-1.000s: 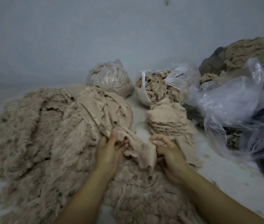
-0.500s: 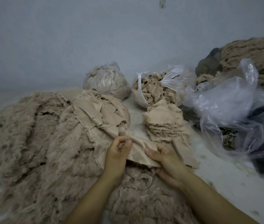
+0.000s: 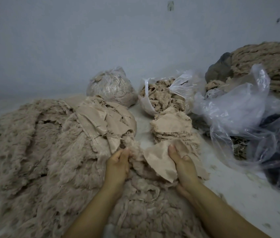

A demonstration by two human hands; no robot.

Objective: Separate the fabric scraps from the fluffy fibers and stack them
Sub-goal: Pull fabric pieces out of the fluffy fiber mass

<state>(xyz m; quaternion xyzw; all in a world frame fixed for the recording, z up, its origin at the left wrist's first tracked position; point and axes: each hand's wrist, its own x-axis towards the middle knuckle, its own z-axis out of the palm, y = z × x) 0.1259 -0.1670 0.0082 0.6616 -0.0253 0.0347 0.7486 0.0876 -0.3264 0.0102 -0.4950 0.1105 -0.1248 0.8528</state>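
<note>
Two hands worked over a pale floor beneath a bare grey wall (image 3: 101, 40): the left hand (image 3: 117, 164) had its grip closed on fluffy fibers (image 3: 32, 143), the right hand (image 3: 183, 163) pinched a fabric scrap (image 3: 158, 160) just before the scrap stack (image 3: 172, 129), plastic bags (image 3: 239, 109) beside.

A smooth beige fabric scrap (image 3: 158, 160) lies tilted and creased atop the sprawling heap of fluffy beige fibers (image 3: 41, 152). Just beyond it stands a neat stack of frayed beige fabric scraps (image 3: 172, 129), flat and layered.
</note>
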